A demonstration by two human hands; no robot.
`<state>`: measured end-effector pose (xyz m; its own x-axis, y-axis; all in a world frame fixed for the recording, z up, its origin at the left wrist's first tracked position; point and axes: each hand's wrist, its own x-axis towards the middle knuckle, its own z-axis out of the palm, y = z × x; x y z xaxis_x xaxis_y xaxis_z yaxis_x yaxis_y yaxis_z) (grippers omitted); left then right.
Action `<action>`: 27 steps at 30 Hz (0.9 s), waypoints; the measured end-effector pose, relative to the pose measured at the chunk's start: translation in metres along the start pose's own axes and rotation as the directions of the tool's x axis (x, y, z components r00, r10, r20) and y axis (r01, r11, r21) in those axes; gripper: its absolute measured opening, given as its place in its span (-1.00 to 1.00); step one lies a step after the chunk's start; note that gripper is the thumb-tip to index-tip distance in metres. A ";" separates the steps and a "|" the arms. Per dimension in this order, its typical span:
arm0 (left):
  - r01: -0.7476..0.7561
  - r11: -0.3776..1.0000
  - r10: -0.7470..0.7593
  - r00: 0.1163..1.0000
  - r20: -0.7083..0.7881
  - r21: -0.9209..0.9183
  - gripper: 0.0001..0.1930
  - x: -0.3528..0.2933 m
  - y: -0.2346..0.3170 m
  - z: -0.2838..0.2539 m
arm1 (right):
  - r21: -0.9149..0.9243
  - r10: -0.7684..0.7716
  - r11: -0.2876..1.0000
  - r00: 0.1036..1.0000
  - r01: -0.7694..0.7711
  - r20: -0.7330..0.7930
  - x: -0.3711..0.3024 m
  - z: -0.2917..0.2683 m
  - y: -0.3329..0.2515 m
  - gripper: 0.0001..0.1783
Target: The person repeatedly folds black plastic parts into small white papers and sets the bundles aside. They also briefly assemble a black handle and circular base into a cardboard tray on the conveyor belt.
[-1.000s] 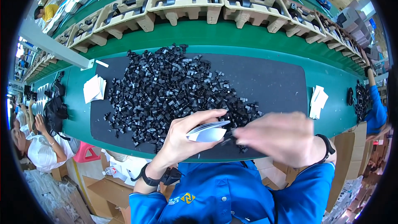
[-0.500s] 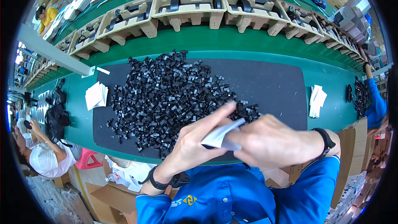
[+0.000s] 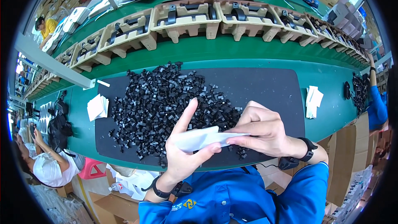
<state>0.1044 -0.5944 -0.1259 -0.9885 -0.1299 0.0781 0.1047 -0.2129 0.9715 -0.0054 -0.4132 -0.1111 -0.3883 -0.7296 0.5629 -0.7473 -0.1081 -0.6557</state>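
A folded white paper (image 3: 197,138) is held between both of my hands above the near edge of a dark mat. My left hand (image 3: 179,157) holds its left part from below, the thumb pressed on it and one finger pointing up away from it. With thumb and fingertips, my right hand (image 3: 265,130) pinches the right end of the paper. Just beyond my hands, a big heap of small black plastic parts (image 3: 161,103) covers the left and middle of the mat (image 3: 269,91). My hands hide some of the heap.
White paper stacks lie left (image 3: 98,108) and right (image 3: 314,99) of the mat. Moulded brown trays (image 3: 184,23) with black parts line the far side. A grey post (image 3: 54,60) slants at left. Co-workers are at left (image 3: 54,166) and right (image 3: 375,108).
My right hand has drawn right from the left hand and now pinches the paper's end. The paper lies flatter and more stretched out. The view has shifted slightly; another person's hand shows at the top.
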 end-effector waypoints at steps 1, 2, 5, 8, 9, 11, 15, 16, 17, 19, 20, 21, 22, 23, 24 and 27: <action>0.034 0.997 -0.036 0.999 -0.023 -0.064 -0.28 -0.001 0.001 0.003 | -0.049 -0.028 0.998 1.000 0.027 -0.013 -0.002 -0.001 0.000 -0.64; 0.068 0.989 -0.074 0.996 -0.045 -0.129 -0.29 -0.003 0.001 0.006 | -0.098 -0.056 0.994 0.998 0.053 -0.025 -0.004 -0.002 0.000 -0.66; 0.068 0.970 -0.092 0.992 -0.092 -0.235 -0.31 0.000 -0.011 0.013 | -0.305 -0.180 0.936 0.983 0.178 0.022 -0.011 -0.011 0.000 -0.66; -0.002 0.951 -0.049 0.987 -0.156 -0.308 -0.29 0.005 -0.020 0.016 | -0.568 -0.334 0.733 0.925 0.375 0.179 -0.013 -0.020 -0.001 -0.63; 0.030 0.924 -0.080 0.990 -0.117 -0.381 -0.31 0.006 -0.016 0.016 | -0.607 -0.362 0.680 0.908 0.412 0.211 -0.012 -0.023 -0.002 -0.61; 0.088 0.849 -0.122 0.992 -0.032 -0.520 -0.34 0.011 -0.007 0.017 | -0.678 -0.410 0.552 0.866 0.485 0.286 -0.009 -0.030 -0.006 -0.59; 0.214 0.967 -0.210 0.977 0.047 -0.141 -0.38 0.017 0.003 0.016 | -0.645 -0.163 0.689 0.938 0.329 0.305 -0.009 -0.037 -0.022 -0.64; 0.211 0.967 -0.205 0.977 0.053 -0.142 -0.38 0.018 0.002 0.017 | -0.651 -0.161 0.684 0.939 0.329 0.305 -0.006 -0.042 -0.027 -0.64; 0.209 0.969 -0.208 0.978 0.021 -0.132 -0.35 0.016 0.001 0.016 | -0.427 0.034 0.902 0.974 0.065 0.222 -0.003 -0.046 -0.030 -0.68; 0.208 0.972 -0.214 0.976 -0.045 -0.111 -0.30 0.011 -0.001 0.015 | 0.151 0.442 0.861 0.861 -0.485 0.250 0.003 -0.052 -0.032 -0.75; 0.210 0.971 -0.214 0.977 -0.023 -0.115 -0.30 0.012 -0.001 0.016 | 0.139 0.454 0.859 0.859 -0.493 0.235 0.001 -0.052 -0.030 -0.75; 0.216 0.972 -0.217 0.976 -0.005 -0.093 -0.30 0.013 0.000 0.017 | 0.124 0.428 0.875 0.867 -0.469 0.256 -0.001 -0.049 -0.022 -0.78; 0.213 0.974 -0.213 0.977 0.013 -0.071 -0.30 0.015 0.001 0.017 | 0.106 0.397 0.892 0.875 -0.439 0.277 -0.002 -0.044 -0.012 -0.80; 0.208 0.977 -0.207 0.978 0.034 -0.050 -0.30 0.018 0.002 0.018 | 0.083 0.369 0.909 0.881 -0.409 0.297 -0.003 -0.042 -0.004 -0.81; 0.198 0.979 -0.195 0.979 0.060 -0.054 -0.30 0.019 0.003 0.020 | 0.062 0.379 0.910 0.882 -0.410 0.280 -0.005 -0.041 0.000 -0.81; 0.044 0.995 -0.046 0.999 0.028 0.086 -0.32 0.019 -0.003 0.027 | -0.004 0.246 0.968 0.948 -0.251 0.202 -0.017 -0.036 0.008 -0.85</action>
<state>0.0819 -0.5700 -0.1208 -0.9950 -0.0923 0.0393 0.0515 -0.1339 0.9897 -0.0244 -0.3779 -0.1078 -0.4433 -0.8545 0.2707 -0.6281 0.0808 -0.7739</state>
